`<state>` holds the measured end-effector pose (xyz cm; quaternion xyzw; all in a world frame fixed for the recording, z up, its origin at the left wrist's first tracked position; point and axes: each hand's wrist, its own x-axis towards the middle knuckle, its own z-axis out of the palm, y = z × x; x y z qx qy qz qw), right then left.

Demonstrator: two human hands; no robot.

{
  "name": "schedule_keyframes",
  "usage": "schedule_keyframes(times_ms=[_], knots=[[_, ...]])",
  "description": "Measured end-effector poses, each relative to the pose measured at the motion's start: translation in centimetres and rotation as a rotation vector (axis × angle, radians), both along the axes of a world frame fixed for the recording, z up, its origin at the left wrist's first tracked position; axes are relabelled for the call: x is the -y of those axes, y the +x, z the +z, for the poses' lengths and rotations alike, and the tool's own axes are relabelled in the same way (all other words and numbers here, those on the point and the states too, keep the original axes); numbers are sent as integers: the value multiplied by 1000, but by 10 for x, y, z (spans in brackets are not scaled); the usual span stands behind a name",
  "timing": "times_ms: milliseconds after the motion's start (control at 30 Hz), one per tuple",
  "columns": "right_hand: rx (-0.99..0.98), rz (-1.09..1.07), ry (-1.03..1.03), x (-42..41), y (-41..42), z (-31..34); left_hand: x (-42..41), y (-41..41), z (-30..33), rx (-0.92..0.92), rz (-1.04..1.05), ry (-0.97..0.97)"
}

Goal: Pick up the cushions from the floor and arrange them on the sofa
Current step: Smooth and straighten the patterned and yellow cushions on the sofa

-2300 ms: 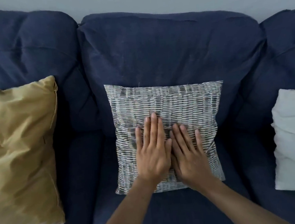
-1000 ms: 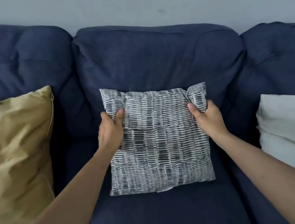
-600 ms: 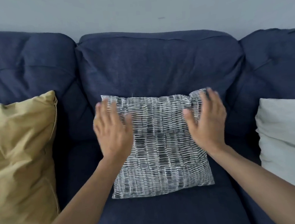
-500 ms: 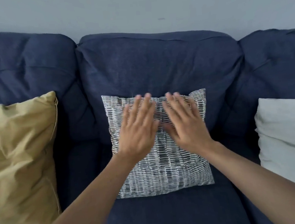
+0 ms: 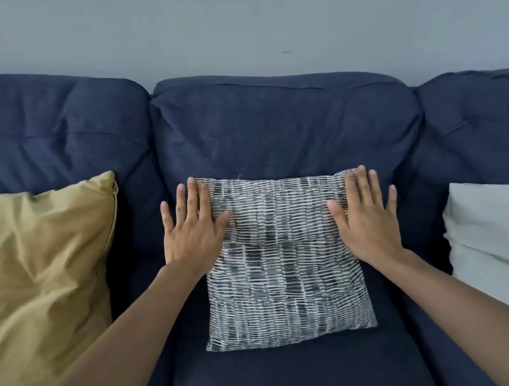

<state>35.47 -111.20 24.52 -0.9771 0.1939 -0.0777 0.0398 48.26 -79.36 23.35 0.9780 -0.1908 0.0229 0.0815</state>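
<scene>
A grey-and-white patterned cushion [image 5: 284, 267] leans against the middle back of the navy sofa [image 5: 271, 123]. My left hand [image 5: 193, 229] lies flat with spread fingers on the cushion's upper left corner. My right hand [image 5: 367, 216] lies flat and spread on its upper right corner. Neither hand grips the fabric. A mustard-yellow cushion [image 5: 42, 282] stands on the left seat. A white cushion [image 5: 498, 245] stands on the right seat, cut off by the frame edge.
A pale grey wall [image 5: 232, 19] rises behind the sofa. Bare navy seat [image 5: 293, 374] shows in front of the patterned cushion. Dark gaps separate the three cushions.
My hands were side by side on the cushion's middle; they have slid apart to its upper corners. Earlier they gripped those corners, then let go.
</scene>
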Motion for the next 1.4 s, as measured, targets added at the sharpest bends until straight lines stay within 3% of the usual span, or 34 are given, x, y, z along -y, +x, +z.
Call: schedule_keyframes(times_ms=[300,500,800,1133,1400], knots=[[-20,53,59,-49,-15,41,-22,-21,53,64,-30,-58],[-62,98,133,-81,-25,76,-45,-45,90,-79,40,-99],[-75,216,225,-153,-5,121,-109,-76,128,-134,148,19],[-29,304,250,-238,38,124,-197,-39,140,-90,199,39],[-28,338,272,-360,75,114,-292,12,138,-135,199,17]])
